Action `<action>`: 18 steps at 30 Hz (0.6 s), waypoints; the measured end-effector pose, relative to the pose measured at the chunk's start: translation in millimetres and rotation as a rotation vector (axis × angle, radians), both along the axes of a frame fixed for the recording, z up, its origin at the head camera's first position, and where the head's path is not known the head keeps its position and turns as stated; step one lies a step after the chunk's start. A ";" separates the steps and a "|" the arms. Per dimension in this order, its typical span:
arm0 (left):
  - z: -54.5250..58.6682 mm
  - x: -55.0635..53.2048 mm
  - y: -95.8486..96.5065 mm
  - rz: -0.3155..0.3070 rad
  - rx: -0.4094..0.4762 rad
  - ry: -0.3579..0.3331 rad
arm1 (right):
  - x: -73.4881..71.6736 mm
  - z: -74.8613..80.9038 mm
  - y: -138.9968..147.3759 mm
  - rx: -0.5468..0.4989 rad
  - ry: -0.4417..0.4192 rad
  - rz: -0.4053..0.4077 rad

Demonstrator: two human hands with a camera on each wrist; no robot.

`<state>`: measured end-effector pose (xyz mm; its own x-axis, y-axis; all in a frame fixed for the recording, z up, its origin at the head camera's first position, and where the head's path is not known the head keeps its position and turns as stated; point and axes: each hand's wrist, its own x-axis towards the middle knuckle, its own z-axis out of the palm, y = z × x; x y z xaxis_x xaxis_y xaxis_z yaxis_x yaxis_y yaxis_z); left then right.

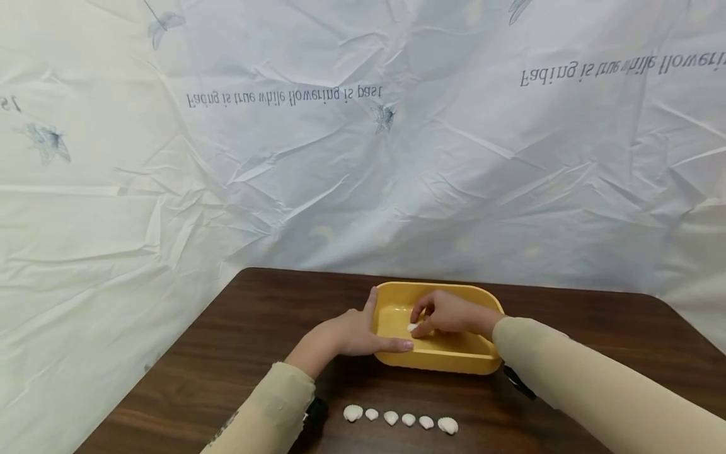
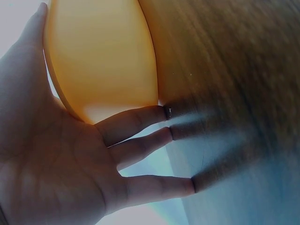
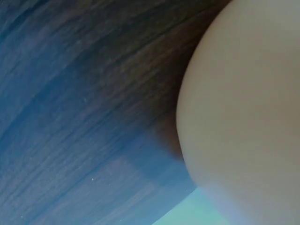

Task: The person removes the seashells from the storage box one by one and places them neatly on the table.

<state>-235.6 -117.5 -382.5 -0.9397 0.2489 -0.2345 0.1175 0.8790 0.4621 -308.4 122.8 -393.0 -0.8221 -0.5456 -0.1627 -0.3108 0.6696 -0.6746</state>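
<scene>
A yellow rectangular basin (image 1: 437, 360) with rounded corners stands on the table. My left hand (image 1: 358, 333) spans its left end, thumb lying along the near rim. In the left wrist view, the straight fingers of the left hand (image 2: 70, 159) reach down to the tabletop beside the basin's outer wall (image 2: 105, 56). Inside the basin, my right hand (image 1: 448, 313) pinches a small white seashell (image 1: 412, 327) between thumb and fingers near the basin floor. The right wrist view does not show the right hand; a blurred, pale curved surface (image 3: 243, 108) covers its right side.
Several white seashells (image 1: 391, 418) lie in a row on the dark wooden table (image 1: 272, 309), in front of the basin and right of the left forearm. A wrinkled white sheet (image 1: 351, 189) with printed lettering hangs behind the table and along its left side.
</scene>
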 end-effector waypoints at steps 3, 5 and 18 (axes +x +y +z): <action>-0.3 0.2 -0.3 0.002 0.001 0.002 | -0.7 -1.7 -1.1 -0.002 0.022 -0.003; -0.8 0.3 -0.2 0.002 0.002 0.005 | -0.8 -2.1 -1.5 -0.005 0.034 -0.006; -0.4 -0.1 -0.7 -0.010 0.000 0.007 | -1.2 32.4 -5.3 -0.025 0.043 0.010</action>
